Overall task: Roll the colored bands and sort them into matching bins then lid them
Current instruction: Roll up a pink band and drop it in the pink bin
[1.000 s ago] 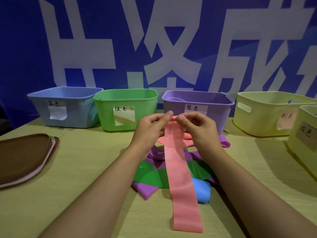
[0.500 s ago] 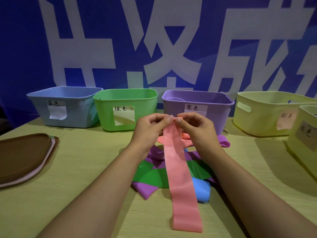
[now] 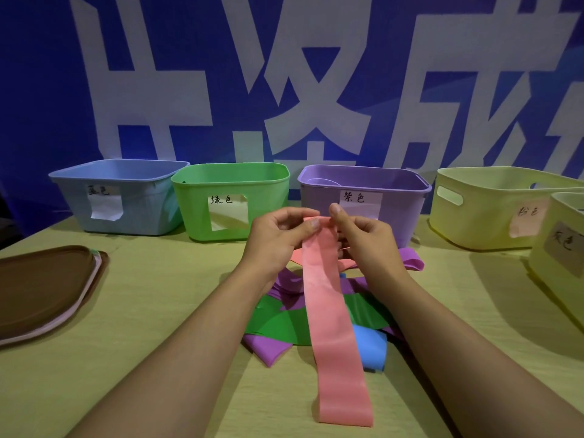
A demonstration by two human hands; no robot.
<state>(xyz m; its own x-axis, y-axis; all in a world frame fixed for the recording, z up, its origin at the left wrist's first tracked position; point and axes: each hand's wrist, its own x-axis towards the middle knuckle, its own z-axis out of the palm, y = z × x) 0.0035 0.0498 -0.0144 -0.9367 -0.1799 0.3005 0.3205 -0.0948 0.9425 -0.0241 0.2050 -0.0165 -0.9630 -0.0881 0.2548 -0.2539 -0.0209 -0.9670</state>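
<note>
Five bins (image 3: 120, 197) — two hands (image 3: 278, 238) — one lid stack (image 3: 44, 289).

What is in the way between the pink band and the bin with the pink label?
Nothing visible. Both hands hold the pink band by its top end, and the yellow bin with the pink label stands open and unlidded to the right, with bare table between.

Both bare forearms are extended forward from the near edge and converge at centre. The left hand (image 3: 278, 238) and the right hand (image 3: 363, 238) are raised side by side, fingers curled inward, thumbs on top. The far end of a pink band (image 3: 331, 311) is pinched between thumb and fingertips of each hand.
</note>
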